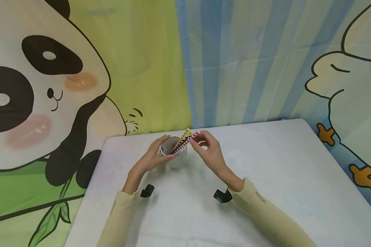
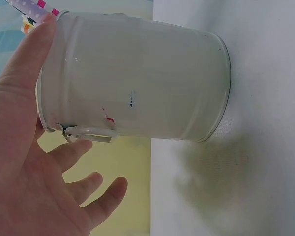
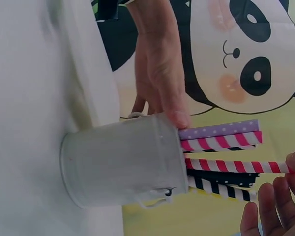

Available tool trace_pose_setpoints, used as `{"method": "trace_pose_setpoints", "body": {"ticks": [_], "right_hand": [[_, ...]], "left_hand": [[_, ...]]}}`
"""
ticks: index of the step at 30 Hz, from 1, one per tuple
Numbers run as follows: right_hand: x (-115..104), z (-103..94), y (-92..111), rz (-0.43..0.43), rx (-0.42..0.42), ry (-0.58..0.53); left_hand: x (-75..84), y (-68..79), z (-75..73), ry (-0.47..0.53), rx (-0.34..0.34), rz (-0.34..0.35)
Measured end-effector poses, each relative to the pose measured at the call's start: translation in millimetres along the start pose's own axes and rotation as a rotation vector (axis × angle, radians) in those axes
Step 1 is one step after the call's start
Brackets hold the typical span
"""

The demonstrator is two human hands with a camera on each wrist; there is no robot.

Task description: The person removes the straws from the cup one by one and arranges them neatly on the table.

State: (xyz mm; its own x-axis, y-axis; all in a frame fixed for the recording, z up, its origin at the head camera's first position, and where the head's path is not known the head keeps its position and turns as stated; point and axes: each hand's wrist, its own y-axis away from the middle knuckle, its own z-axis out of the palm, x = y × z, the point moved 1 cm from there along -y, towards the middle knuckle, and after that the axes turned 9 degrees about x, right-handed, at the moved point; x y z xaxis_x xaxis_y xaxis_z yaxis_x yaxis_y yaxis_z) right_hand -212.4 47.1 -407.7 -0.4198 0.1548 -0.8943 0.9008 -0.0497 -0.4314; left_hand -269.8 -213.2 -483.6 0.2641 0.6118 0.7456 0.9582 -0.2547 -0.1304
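Note:
A pale grey metal pail with small side handles stands upright on the table. My left hand holds it by the rim; in the left wrist view the thumb lies at the rim and the lower fingers are spread beside the wall. With thumb and fingertips, my right hand pinches the upper end of a red-and-white striped paper straw, whose lower end is hidden inside the pail. Around it lean several other patterned straws, among them a purple dotted one, a pink striped one and a black-and-white striped one.
A white-covered table spreads under the hands. Behind it hangs a cloth backdrop with a cartoon panda and stripes. Black wrist pieces show near both sleeves.

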Motion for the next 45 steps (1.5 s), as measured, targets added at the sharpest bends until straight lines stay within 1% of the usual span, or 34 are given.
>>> {"method": "trace_pose_setpoints", "body": {"ticks": [3, 4, 6, 16, 21, 23, 25, 29, 33, 36, 39, 41, 43, 45], "right_hand": [[-4.9, -3.9, -0.5, -0.013, 0.0, -0.013], [-12.0, -5.8, -0.2, -0.017, -0.001, -0.019], [-15.9, -8.8, -0.5, -0.036, 0.003, -0.031], [-36.2, -23.3, -4.9, -0.095, 0.039, -0.079], [-23.4, -27.8, -10.0, -0.139, 0.065, -0.078], [-15.6, -28.9, -12.1, -0.159, 0.07, -0.066], [-12.9, -30.4, -13.6, -0.184, 0.072, -0.049], [-8.1, -34.2, -17.2, -0.245, 0.067, 0.031], [-2.1, -37.6, -21.4, -0.296, 0.044, 0.149], [4.9, -39.0, -24.1, -0.312, 0.011, 0.263], [14.1, -39.1, -26.1, -0.337, -0.03, 0.404], [20.3, -38.7, -26.7, -0.368, -0.055, 0.487], [25.8, -38.1, -26.4, -0.401, -0.077, 0.544], [30.2, -37.3, -25.4, -0.425, -0.092, 0.574]], "left_hand": [[-0.2, -0.5, 0.1, 0.0, -0.001, -0.003], [-0.2, -0.5, 0.1, -0.001, -0.002, -0.002], [-0.5, -0.5, 0.0, -0.003, -0.003, -0.004], [1.1, 1.6, -0.9, 0.001, -0.005, -0.004], [1.5, 1.8, -0.8, 0.001, -0.009, -0.008], [1.3, 1.4, -0.9, 0.002, -0.011, -0.01], [0.9, 1.0, -0.9, 0.002, -0.011, -0.015], [0.7, 0.7, -0.4, 0.004, -0.011, -0.007], [0.7, 0.9, -0.2, 0.007, -0.012, -0.005], [0.3, 0.7, -0.4, 0.007, -0.009, -0.001], [0.1, 0.2, -0.4, 0.002, -0.008, 0.005], [-0.3, 0.1, -0.3, 0.002, -0.006, 0.004], [-0.1, -0.1, -0.2, 0.003, -0.005, 0.014], [0.0, -0.1, -0.2, 0.01, -0.003, 0.016]]}}
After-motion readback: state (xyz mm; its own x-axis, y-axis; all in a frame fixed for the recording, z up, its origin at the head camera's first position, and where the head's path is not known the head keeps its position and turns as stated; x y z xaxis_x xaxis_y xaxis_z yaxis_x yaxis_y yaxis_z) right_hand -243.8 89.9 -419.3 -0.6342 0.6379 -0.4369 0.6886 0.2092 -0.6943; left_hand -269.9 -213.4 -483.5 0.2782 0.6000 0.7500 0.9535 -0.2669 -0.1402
